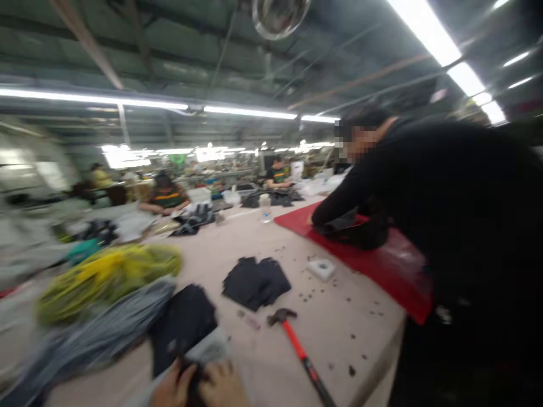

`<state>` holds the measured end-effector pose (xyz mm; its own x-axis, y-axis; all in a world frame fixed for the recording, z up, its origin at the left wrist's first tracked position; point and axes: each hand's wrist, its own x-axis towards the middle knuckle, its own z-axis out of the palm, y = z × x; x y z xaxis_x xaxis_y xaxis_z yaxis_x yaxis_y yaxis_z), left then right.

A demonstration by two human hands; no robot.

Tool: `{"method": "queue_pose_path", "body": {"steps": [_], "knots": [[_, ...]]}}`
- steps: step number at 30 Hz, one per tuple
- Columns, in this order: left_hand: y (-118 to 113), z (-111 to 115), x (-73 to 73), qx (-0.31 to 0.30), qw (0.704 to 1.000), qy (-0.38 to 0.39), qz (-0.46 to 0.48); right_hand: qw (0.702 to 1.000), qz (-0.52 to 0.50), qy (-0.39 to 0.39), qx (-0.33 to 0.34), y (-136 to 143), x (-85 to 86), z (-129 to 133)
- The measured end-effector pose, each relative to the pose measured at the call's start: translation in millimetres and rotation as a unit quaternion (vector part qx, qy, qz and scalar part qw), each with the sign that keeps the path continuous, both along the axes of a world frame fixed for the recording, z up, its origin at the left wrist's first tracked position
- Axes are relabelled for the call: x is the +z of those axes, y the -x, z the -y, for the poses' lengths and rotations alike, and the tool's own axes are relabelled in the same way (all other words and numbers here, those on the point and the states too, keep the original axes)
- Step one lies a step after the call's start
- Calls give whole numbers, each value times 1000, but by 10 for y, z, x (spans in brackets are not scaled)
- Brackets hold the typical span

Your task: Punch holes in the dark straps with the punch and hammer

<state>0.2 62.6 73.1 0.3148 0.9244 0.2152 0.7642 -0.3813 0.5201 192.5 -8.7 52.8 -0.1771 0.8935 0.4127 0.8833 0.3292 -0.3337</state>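
Observation:
At the bottom edge, my left hand [173, 385] is closed on a small black piece [195, 390], with thumb and fingers bent round it. Beside it, my right hand [223, 384] has its fingers curled onto the same piece; blur hides what kind it is. Just beyond both hands lie a stack of black fabric pieces [184, 316] and a pale grey sheet [211, 346]. To the right rests a claw hammer [297, 342] with a red and black handle. More black fabric pieces [255, 282] lie flat farther up the table.
A person in black [462, 226] leans over a red sheet [399, 271] at the right. Small dark bits and a white block [321, 269] lie on the table [203, 249]. Yellow plastic bags [110, 277] and grey cloth [114, 333] fill the left; a bottle [265, 208] stands farther back.

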Motion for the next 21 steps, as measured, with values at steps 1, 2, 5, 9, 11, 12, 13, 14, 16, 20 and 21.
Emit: {"method": "queue_pose_path", "body": {"steps": [1, 2, 5, 9, 11, 12, 13, 14, 16, 20, 21], "knots": [[165, 37, -118, 24, 999, 30, 36, 999, -26, 20, 26, 303, -126, 25], [287, 43, -226, 44, 993, 53, 93, 997, -47, 42, 41, 538, -222, 53], [474, -79, -475, 103, 959, 61, 256, 992, -68, 96, 48, 832, -369, 66], [528, -185, -562, 155, 942, 60, 290, 991, -53, 111, 49, 761, -390, 23], [540, -148, -553, 155, 936, 66, 308, 992, -51, 111, 43, 732, -381, 25], [545, -113, -550, 156, 934, 70, 315, 992, -52, 111, 41, 730, -376, 25], [547, -72, -551, 158, 932, 73, 319, 992, -57, 111, 38, 733, -369, 19], [546, -26, -554, 159, 931, 76, 320, 991, -64, 110, 36, 737, -359, 5], [531, 62, -568, 157, 935, 78, 308, 990, -82, 109, 29, 742, -332, -51], [503, 159, -609, 127, 953, 69, 267, 989, -95, 110, 17, 733, -291, -249], [503, 164, -620, 121, 955, 69, 260, 989, -93, 112, 17, 732, -290, -301]]}}
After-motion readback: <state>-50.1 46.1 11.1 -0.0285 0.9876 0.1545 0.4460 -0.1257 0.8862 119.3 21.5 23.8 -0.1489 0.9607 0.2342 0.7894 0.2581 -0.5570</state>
